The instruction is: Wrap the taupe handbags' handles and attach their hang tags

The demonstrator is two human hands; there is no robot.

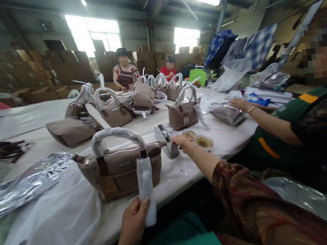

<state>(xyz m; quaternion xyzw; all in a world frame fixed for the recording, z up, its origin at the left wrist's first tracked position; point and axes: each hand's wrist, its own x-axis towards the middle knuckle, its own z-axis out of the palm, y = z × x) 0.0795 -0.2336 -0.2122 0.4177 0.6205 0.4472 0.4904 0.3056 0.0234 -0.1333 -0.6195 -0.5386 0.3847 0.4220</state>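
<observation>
A taupe handbag (127,167) with paper-wrapped handles stands upright near the table's front edge. From its right side hangs a white-wrapped strap (146,185), its lower end gripped between the thumb and fingers of my left hand (135,218). My right hand (183,143) reaches forward, its fingers closed at the grey tape dispenser (171,147) just right of the bag; what they pinch is too small to make out. A round dish (204,142) lies right of that hand. Behind the dispenser stands a smaller-looking taupe handbag (183,115) with a tag.
More wrapped handbags (117,112) are grouped across the table (172,189). Clear plastic and silvery bags (38,179) lie at left. At right, a person's hand (241,105) presses a bagged item (229,113). Two people are at the far side, and part of another at far left.
</observation>
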